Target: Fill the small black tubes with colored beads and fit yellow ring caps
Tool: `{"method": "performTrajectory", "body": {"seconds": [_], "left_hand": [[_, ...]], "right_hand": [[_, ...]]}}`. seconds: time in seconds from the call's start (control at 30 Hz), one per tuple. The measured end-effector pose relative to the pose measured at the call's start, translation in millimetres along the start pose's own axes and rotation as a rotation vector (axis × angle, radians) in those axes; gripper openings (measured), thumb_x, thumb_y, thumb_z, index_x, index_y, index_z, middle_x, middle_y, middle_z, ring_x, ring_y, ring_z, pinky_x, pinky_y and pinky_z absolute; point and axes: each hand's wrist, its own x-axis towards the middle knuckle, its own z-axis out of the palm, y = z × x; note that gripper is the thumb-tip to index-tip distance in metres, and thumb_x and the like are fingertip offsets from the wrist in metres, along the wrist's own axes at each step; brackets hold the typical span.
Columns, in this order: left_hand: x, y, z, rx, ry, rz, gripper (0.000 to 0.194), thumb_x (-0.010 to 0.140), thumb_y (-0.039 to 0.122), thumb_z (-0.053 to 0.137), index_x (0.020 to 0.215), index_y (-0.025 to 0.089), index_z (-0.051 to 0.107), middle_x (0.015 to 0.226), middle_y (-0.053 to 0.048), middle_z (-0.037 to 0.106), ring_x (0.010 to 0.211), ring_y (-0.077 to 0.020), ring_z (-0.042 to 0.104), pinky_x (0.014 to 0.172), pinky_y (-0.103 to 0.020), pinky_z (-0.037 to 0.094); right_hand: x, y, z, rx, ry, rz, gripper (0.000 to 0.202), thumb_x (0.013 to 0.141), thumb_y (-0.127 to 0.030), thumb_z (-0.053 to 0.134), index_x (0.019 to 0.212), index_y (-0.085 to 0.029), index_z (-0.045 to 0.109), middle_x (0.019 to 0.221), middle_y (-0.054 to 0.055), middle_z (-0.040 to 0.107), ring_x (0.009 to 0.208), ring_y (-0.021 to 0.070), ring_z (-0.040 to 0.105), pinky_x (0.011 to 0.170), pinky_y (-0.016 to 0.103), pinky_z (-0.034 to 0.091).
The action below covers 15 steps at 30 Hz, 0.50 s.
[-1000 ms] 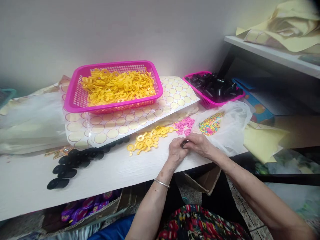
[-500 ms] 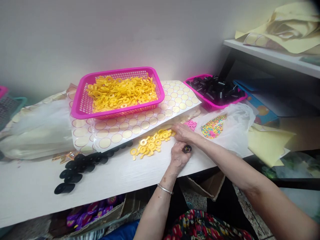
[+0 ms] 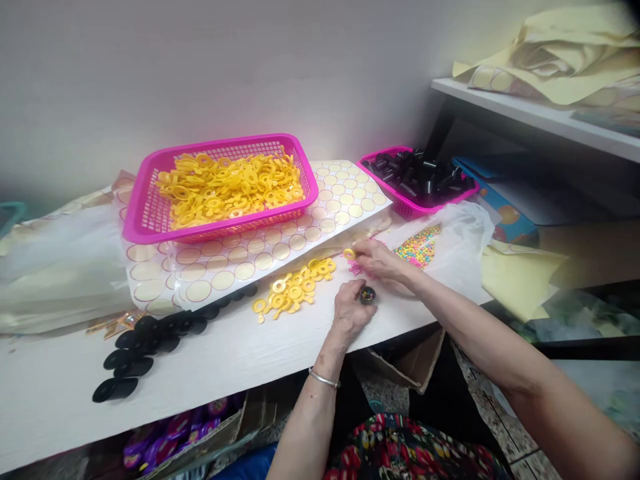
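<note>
My left hand [image 3: 349, 308] is closed around a small black plastic cup [image 3: 368, 295] standing on end, with coloured bits visible in its mouth. Just beyond it, my right hand [image 3: 379, 259] pinches a yellow plastic ring piece [image 3: 349, 254] above the small pink pieces [image 3: 354, 269]. To the left of both hands lies a loose pile of yellow ring pieces [image 3: 295, 291]. Multicoloured beads [image 3: 421, 247] rest on a clear plastic bag [image 3: 465, 233] to the right, partly hidden by my right hand. Black cups [image 3: 123, 389] lie on their sides in rows at the left.
A pink basket [image 3: 220, 233] full of yellow ring pieces sits on sticker sheets [image 3: 245, 271]. Another pink basket [image 3: 407, 209] holds black cups. A white shelf [image 3: 525, 110] juts out at right. Below the table edge are cardboard boxes, one with purple items [image 3: 170, 437].
My right hand has moved from the yellow pile toward the pink pieces, now with a yellow ring piece in its fingers. The left hand keeps the black cup. The view has shifted slightly.
</note>
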Motion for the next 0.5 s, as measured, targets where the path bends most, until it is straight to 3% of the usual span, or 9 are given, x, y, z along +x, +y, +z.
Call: {"method": "performTrajectory", "body": {"seconds": [0.1,0.2,0.27,0.37,0.5], "left_hand": [[-7.0,11.0,-10.9,-0.242,0.07,-0.04,0.046,0.053,0.007,0.063,0.098,0.017,0.063,0.096,-0.006,0.06,0.077,-0.0145,0.052,0.062,-0.024,0.042],[-22.5,28.5,-19.8,-0.518,0.175,-0.203,0.029,0.064,0.019,0.065,0.094,0.016,0.064,0.087,-0.004,0.062,0.069,-0.0112,0.052,0.063,-0.023,0.042],[-34.2,41.0,-22.4,-0.608,0.108,-0.34,0.025,0.068,0.026,0.065,0.089,0.014,0.066,0.074,-0.002,0.062,0.061,-0.0092,0.052,0.059,-0.022,0.042],[-46.2,55.8,-22.0,-0.617,0.005,-0.479,0.022,0.064,0.028,0.07,0.078,0.012,0.067,0.059,0.001,0.059,0.05,-0.0061,0.048,0.052,-0.019,0.04],[-47.9,65.1,-16.6,-0.678,0.132,-0.599,0.021,0.059,0.028,0.073,0.069,0.012,0.064,0.047,0.005,0.054,0.041,-0.0041,0.045,0.045,-0.017,0.039]], "right_hand": [[-33.2,-2.1,-6.1,0.381,-0.018,0.131,0.009,0.069,-0.018,0.051,0.073,-0.013,0.058,0.062,-0.003,0.05,0.056,0.009,0.042,0.054,0.022,0.031],[-72.8,-7.8,1.4,0.715,-0.108,0.238,0.018,0.063,-0.02,0.062,0.08,-0.014,0.058,0.066,-0.002,0.055,0.059,0.0091,0.047,0.058,0.023,0.034],[-94.7,-11.9,12.2,0.821,-0.149,0.291,0.024,0.062,-0.021,0.065,0.083,-0.015,0.057,0.063,-0.004,0.053,0.056,0.0084,0.046,0.057,0.022,0.035],[-115.9,-17.2,30.6,0.812,-0.127,0.301,0.021,0.068,-0.023,0.062,0.086,-0.016,0.054,0.058,-0.006,0.049,0.053,0.0074,0.042,0.054,0.021,0.033],[-127.0,-24.7,47.5,0.529,0.018,0.185,0.018,0.078,-0.028,0.054,0.093,-0.018,0.056,0.072,-0.001,0.055,0.065,0.0113,0.049,0.059,0.023,0.037]]}}
